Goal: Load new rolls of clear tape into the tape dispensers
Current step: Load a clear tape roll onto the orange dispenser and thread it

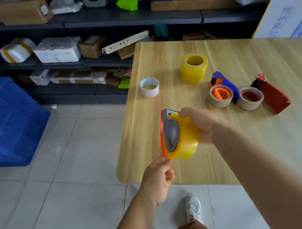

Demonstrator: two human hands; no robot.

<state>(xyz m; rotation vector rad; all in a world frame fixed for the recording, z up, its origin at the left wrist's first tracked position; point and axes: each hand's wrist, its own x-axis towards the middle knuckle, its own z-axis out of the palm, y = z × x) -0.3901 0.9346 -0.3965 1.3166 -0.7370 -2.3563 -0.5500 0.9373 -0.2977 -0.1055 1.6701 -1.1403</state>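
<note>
My right hand (pixel 202 124) grips an orange tape dispenser (pixel 162 132) with a yellowish clear tape roll (pixel 186 140) seated on it, held over the near left part of the wooden table (pixel 173 169). My left hand (pixel 160 179) pinches the lower edge of that roll just below the dispenser. A second full clear roll (pixel 194 70) stands farther back on the table. A blue dispenser (pixel 224 86) and a red dispenser (pixel 271 95) lie to the right, each carrying an almost bare cardboard core.
A white empty core (pixel 149 87) sits near the table's left edge. Dark shelves (pixel 94 21) with boxes and parcels run behind. A blue plastic crate (pixel 2 123) stands on the tiled floor at left. A white and blue carton (pixel 295 14) leans at the right.
</note>
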